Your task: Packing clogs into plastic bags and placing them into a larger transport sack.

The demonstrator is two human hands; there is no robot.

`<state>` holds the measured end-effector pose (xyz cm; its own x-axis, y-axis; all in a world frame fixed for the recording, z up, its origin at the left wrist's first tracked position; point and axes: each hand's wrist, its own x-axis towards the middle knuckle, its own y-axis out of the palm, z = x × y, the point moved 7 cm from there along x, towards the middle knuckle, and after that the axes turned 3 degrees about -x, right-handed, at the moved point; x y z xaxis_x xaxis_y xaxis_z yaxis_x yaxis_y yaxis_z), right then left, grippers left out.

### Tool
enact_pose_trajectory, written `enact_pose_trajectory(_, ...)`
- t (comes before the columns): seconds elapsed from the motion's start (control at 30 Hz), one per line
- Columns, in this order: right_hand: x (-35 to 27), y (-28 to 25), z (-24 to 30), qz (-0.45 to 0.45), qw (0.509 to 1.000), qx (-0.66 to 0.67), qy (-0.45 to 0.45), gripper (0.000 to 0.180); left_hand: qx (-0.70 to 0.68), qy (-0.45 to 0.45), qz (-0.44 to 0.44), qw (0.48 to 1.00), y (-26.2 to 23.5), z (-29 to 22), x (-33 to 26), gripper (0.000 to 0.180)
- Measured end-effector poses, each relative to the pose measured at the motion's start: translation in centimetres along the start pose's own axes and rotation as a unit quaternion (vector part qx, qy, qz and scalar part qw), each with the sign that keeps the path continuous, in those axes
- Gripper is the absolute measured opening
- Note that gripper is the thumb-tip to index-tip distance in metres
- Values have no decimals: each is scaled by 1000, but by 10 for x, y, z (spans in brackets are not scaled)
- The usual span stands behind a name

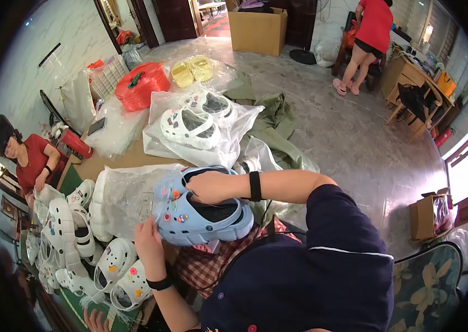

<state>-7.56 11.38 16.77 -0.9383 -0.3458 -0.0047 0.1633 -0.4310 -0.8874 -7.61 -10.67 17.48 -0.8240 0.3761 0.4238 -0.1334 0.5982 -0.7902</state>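
Observation:
A pair of light blue clogs point(203, 218) with small coloured charms sits in front of me, toes pointing left. My right hand point(211, 186) reaches over the pair from the right, its fingers closed on it and partly hidden in the foot openings. By the toes, my left hand point(148, 239) is closed at the mouth of a clear plastic bag point(128, 193), its fingertips seeming to pinch the film. The bag lies flat to the left of the toes, and its edge meets them.
White clogs with charms point(117, 265) are heaped at left. Beyond the bag lie bagged white clogs point(189, 127), a red string roll point(141, 86) and yellow slippers point(192, 71). A co-worker point(37, 160) sits far left; another person's hand point(96, 321) shows lower left. Someone in red point(372, 33) stands far back.

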Motion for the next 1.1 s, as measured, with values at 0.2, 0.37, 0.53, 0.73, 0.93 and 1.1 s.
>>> enact_pose_trajectory(0.2, -10, 37, 30, -77, 995, -2, -60, 21, 73, 37, -4, 997, 26, -38, 6, 16)
enact_pose_trajectory(0.37, 10, 34, -5, -62, 997, 27, 40, 26, 75, 89, 11, 993, 29, -66, 5, 22)
enact_pose_trajectory(0.53, 8, 37, -11, -140, 988, 46, 55, 25, 14, 46, 8, 999, 17, -44, -3, 29)
enact_pose_trajectory(0.73, 5, 45, -10, -114, 987, 56, 93, 27, 68, 28, -117, 990, 11, -16, -24, 25)
enact_pose_trajectory(0.93, 10, 49, -12, -154, 982, 72, 79, 29, 153, -155, -280, 935, 20, 52, -44, 20)
enact_pose_trajectory(1.1, 6, 44, -9, -137, 981, 86, 105, 30, -88, -278, -234, 927, 60, 76, -67, 12)
